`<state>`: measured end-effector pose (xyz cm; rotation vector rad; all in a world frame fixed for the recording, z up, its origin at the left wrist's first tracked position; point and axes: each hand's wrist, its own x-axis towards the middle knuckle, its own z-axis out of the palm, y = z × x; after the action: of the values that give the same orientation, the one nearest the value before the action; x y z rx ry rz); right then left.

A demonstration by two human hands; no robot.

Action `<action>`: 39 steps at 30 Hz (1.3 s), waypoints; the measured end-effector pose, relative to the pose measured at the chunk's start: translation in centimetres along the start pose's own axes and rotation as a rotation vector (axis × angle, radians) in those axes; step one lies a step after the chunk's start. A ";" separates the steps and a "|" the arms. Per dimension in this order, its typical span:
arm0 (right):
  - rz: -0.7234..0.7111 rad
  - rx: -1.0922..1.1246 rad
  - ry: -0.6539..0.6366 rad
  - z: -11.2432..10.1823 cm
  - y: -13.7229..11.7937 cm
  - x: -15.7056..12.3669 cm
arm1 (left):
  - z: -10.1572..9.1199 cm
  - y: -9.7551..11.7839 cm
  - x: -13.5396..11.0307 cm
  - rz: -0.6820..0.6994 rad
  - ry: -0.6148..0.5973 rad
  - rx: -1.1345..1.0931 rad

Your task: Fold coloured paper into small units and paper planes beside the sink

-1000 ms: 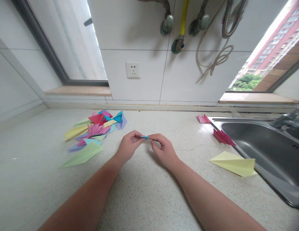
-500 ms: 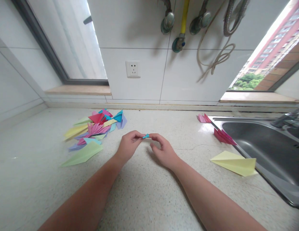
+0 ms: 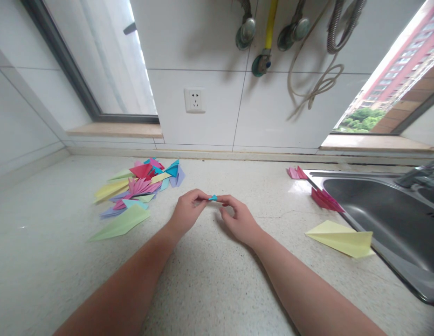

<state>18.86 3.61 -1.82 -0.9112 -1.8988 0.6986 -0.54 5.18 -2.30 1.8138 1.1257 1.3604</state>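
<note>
Blue paper [image 3: 212, 198], folded very small, sits pinched between both hands just above the counter [image 3: 210, 280], near its middle. Left hand [image 3: 187, 213] grips one end of the piece between thumb and forefinger, the other fingers curled in toward the palm. Right hand [image 3: 238, 219] pinches the opposite end with thumb and forefinger too, its remaining fingers bent loosely underneath. The fingertips of the two hands nearly meet over the paper, so only a sliver of blue shows; the shape of the fold cannot be made out. To the left, well apart from the hands, lies a pile of coloured folded papers [image 3: 141, 184], with a green plane [image 3: 122, 224] at its near edge. To the right, a yellow plane [image 3: 342, 238] rests just beside the sink [image 3: 388, 219], and red folded pieces [image 3: 325, 199] lie at the sink's rim, with pink ones [image 3: 295, 173] a little farther back. A socket [image 3: 195, 100] is set in the tiled wall behind.
</note>
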 end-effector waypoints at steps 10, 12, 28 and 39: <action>0.243 0.409 0.119 0.4 1.5 0.5 | 0.8 0.8 0.0 -0.224 -0.206 -0.366; 0.308 0.506 0.080 0.3 1.4 0.5 | 0.8 0.7 0.1 -0.284 -0.272 -0.382; 0.527 0.915 -0.075 0.3 -0.7 0.4 | 0.8 0.7 -0.2 -0.357 -0.383 -0.490; 0.491 0.868 0.082 0.3 0.1 0.7 | 1.2 0.5 -0.3 -0.381 -0.348 -0.548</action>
<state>18.36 4.19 -1.74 -0.7926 -1.0866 1.5830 0.67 4.71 -2.32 1.2907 0.7634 0.9579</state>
